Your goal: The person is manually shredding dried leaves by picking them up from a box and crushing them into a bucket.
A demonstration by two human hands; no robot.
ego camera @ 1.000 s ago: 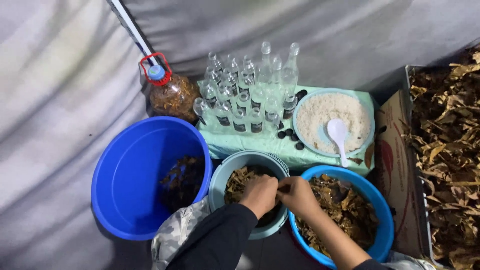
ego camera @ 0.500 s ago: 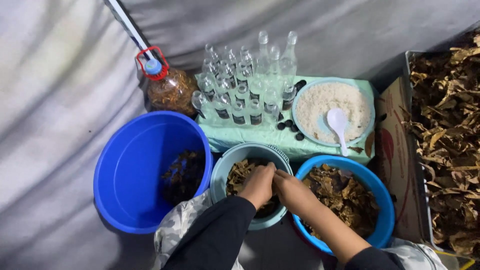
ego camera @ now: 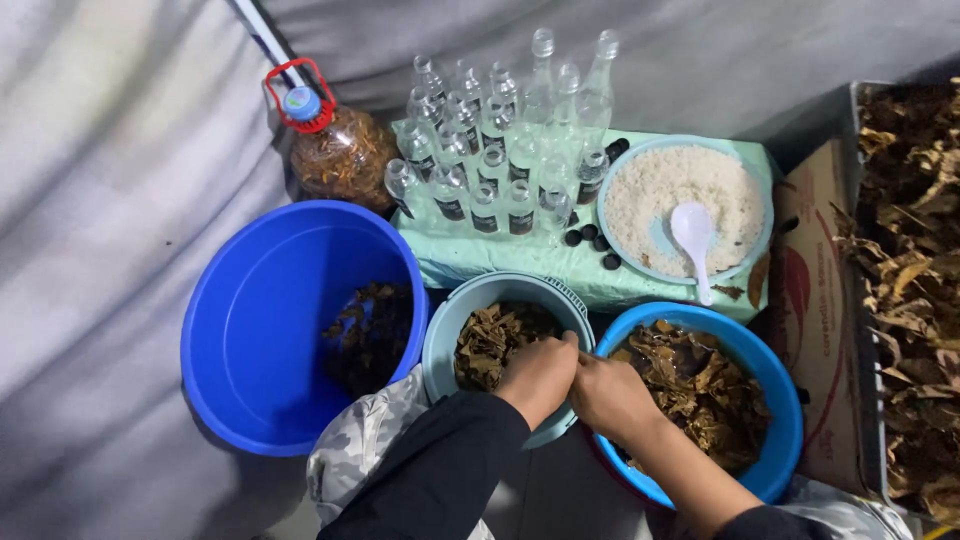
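Dry brown leaves in the pale basket under the left hand; right hand touching it, fingers curled, grip contents hidden. Best to pinch small tufts, staying low over the blue bowl just right

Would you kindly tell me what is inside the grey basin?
The grey basin holds dry brown leaves. The left hand covers its near right part, beside the right hand; what lies beneath cannot be seen.
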